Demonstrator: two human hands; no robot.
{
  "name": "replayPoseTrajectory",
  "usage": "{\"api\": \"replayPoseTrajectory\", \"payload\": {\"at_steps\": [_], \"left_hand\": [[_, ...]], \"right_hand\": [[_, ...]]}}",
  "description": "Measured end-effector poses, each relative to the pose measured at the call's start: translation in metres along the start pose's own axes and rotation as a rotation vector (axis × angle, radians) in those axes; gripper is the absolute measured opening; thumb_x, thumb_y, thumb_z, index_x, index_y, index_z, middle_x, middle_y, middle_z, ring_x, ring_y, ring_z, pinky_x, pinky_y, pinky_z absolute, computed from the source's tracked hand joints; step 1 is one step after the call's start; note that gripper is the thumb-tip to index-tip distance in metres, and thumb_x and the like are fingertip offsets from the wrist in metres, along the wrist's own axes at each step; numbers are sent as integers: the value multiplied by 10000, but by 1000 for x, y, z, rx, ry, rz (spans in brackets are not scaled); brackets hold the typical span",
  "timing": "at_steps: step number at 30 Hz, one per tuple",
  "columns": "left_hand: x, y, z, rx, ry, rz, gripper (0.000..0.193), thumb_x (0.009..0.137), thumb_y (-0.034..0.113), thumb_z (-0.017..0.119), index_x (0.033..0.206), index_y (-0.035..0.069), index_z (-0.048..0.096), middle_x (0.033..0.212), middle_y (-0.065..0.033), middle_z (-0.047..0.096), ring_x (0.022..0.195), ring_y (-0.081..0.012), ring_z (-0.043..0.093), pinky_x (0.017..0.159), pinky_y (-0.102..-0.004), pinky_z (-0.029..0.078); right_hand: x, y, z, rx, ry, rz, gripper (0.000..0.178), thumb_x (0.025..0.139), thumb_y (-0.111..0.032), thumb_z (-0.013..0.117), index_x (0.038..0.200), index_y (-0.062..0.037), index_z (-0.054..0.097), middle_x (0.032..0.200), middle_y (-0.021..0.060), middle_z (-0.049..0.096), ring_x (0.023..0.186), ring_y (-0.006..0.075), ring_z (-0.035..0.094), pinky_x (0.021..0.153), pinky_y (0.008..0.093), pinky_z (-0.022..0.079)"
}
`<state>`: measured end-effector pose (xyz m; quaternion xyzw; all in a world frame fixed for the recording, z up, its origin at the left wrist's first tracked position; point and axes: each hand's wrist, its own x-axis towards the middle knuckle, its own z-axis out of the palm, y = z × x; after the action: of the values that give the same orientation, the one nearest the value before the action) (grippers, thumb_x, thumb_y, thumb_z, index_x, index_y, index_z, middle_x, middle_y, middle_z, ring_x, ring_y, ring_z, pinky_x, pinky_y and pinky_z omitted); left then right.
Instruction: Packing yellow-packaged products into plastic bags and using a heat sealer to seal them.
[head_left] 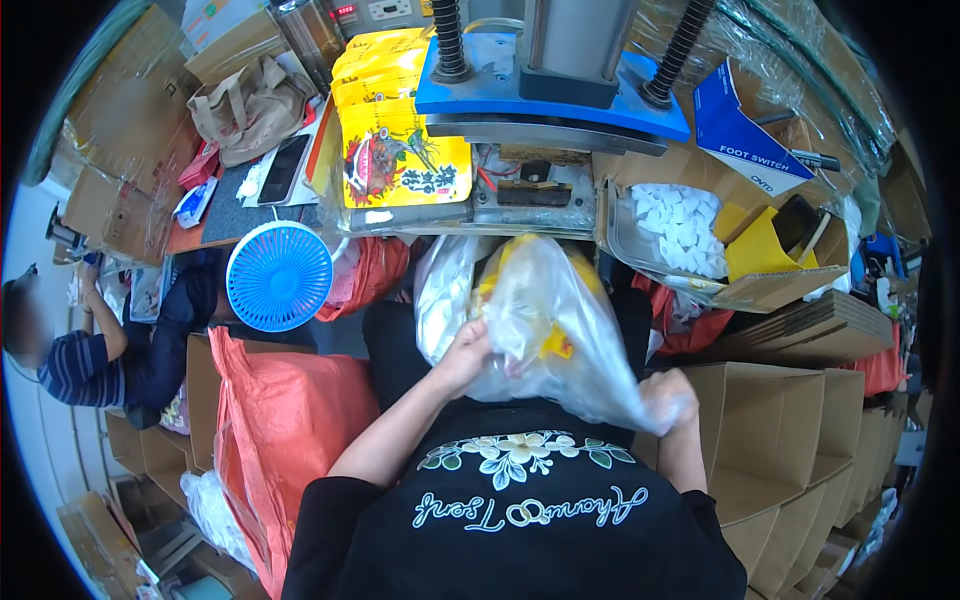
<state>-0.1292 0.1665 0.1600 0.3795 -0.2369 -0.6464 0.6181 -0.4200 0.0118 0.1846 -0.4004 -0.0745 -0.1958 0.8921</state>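
Note:
A clear plastic bag (pixel 560 330) lies over my lap, stretched between my two hands. Yellow printed packets (pixel 556 343) show through its film. My left hand (pixel 466 357) is closed on the bag's left side. At the lower right, my right hand (pixel 668 398) grips a gathered corner of the same bag, slightly smeared by motion. Beyond the bag is a press with a blue plate (pixel 470 95). A stack of yellow printed pouches (pixel 410 150) lies left of the press.
A blue fan (pixel 279 276) stands at left, above a red sack (pixel 290 400). White pieces fill a clear tray (pixel 625 225) at right. Open cardboard boxes (pixel 765 425) stand lower right. Beside a phone (pixel 285 170) lies a beige bag (pixel 250 110). Another person (pixel 85 360) sits far left.

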Motion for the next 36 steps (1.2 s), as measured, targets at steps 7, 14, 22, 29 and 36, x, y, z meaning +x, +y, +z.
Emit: {"api": "replayPoseTrajectory", "payload": {"at_steps": [7,14,22,29,36], "left_hand": [[-22,42,93,271,-451,59,229,944,193,562,1099,24,557,904,-25,611,843,-106,595,734,-265,494],[-42,75,111,161,-400,297,154,983,171,494,1065,49,542,853,16,581,768,-63,554,749,-233,458],[-60,100,99,556,295,814,487,883,296,654,1255,46,463,1044,-79,606,930,-196,600,815,-336,474],[-44,24,72,393,210,386,411,763,238,679,1100,14,604,1131,-207,598,1015,-344,580,873,-427,453],[-51,38,36,-100,402,429,314,904,149,518,1175,-2,568,1090,-92,637,941,-228,632,873,-363,508]], "right_hand": [[64,-2,51,-692,288,334,847,736,-55,697,1466,-14,270,1098,94,644,818,155,644,722,274,498],[114,23,69,-1143,-70,330,263,757,-75,672,1004,7,635,958,113,682,883,159,630,823,338,493],[134,-10,72,-503,426,65,197,943,-132,543,1091,-12,594,869,20,656,720,68,575,658,234,472],[130,-5,124,-792,490,-19,303,898,-83,514,1187,0,542,1047,63,627,903,129,604,784,263,483],[145,-25,95,-84,263,-6,351,938,-110,536,1269,7,510,1048,66,621,910,136,604,791,280,487]]}}
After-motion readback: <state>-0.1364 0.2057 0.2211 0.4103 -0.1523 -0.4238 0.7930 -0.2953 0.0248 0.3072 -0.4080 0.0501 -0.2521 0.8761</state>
